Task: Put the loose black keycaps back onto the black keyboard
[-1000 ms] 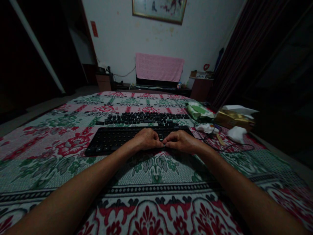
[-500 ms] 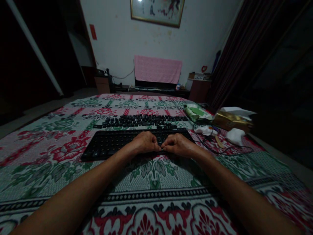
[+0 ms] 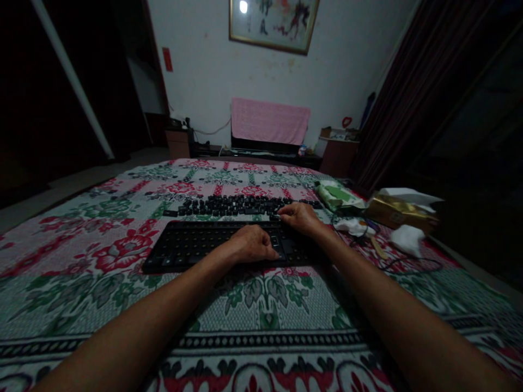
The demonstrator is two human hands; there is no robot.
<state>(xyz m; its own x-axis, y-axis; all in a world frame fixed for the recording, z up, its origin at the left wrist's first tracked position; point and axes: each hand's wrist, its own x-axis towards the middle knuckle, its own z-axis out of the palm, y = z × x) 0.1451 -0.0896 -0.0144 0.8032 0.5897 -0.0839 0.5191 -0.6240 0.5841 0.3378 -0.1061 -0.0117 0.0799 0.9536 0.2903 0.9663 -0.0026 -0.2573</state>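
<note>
Black keyboard (image 3: 192, 245) lies flat on the bed's floral cover (image 3: 261, 305), long axis L-R across the view, straight ahead of the person. Most of its sockets look bare, w/ a few caps seated near the middle. Just beyond its far edge, parallel to it, sits a long row of loose black keycaps (image 3: 229, 206), also L-R. L hand (image 3: 253, 244) rests on the keyboard's near edge, approx. mid-length, fingers curled under, thumb pointing right beside a seated key; can't tell if anything is pinched in it. R hand (image 3: 298, 215) is further out, past the keyboard's far edge, fingertips down on the right part of the keycap row; too dark to tell whether it grips a cap or only touches. Hands are apart, R ahead of & to the right of L, and R is the nearer one to the loose caps. Off to the right: green packet (image 3: 337, 195), gold box (image 3: 398, 209), white tissue (image 3: 404, 238), thin black cable (image 3: 408, 267), all clear of both hands.
</note>
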